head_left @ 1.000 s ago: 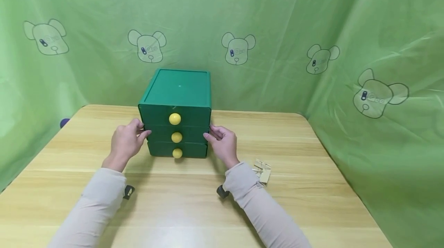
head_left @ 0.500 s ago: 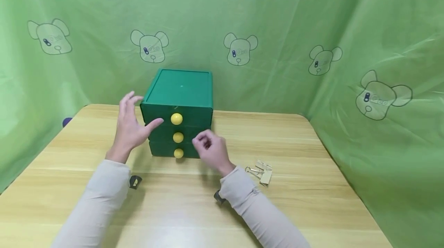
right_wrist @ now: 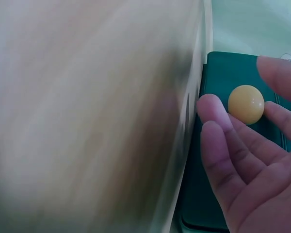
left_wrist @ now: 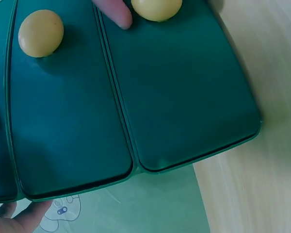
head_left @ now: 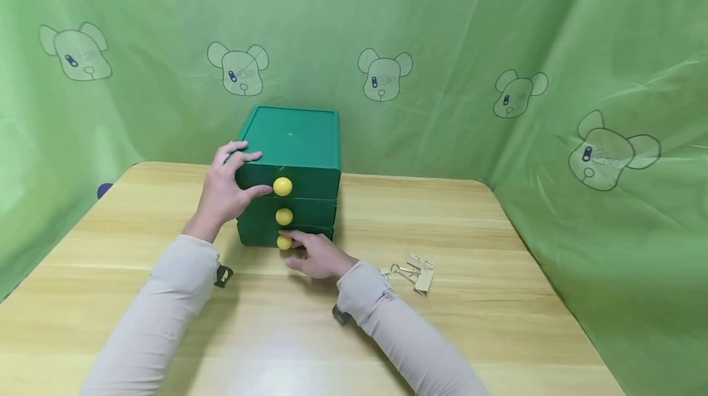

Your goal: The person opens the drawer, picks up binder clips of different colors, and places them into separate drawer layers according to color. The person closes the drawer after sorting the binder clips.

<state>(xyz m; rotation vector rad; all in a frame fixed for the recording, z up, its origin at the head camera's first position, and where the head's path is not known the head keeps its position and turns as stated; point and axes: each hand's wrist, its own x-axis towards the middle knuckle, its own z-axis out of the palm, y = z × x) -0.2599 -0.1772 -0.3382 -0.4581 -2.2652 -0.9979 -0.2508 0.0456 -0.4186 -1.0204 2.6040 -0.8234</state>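
Observation:
A green drawer cabinet (head_left: 292,138) stands on the table, its three drawers fronted by round yellow knobs. My left hand (head_left: 221,196) holds its upper left corner, fingers over the top edge and side, thumb against the top drawer beside the top knob (head_left: 283,186). Lower down, my right hand (head_left: 321,256) reaches around the bottom knob (right_wrist: 246,105). Its forefinger lies just above that knob, while the thumb stays apart from it. In the left wrist view, the right forefinger's tip (left_wrist: 117,13) shows near the seam above the bottom drawer (left_wrist: 189,87). All drawers look pushed in.
Beige binder clips (head_left: 423,279) lie right of the cabinet, one partly hidden by my right sleeve (head_left: 381,307). A green curtain (head_left: 442,45) with bear-head prints hangs behind the wooden table (head_left: 442,217). Something purple (head_left: 104,189) shows past the table's left edge.
Both hands have let go of the cabinet's sides. The left has risen to its upper left corner; the right has moved left and down to the bottom knob. The cabinet stays put.

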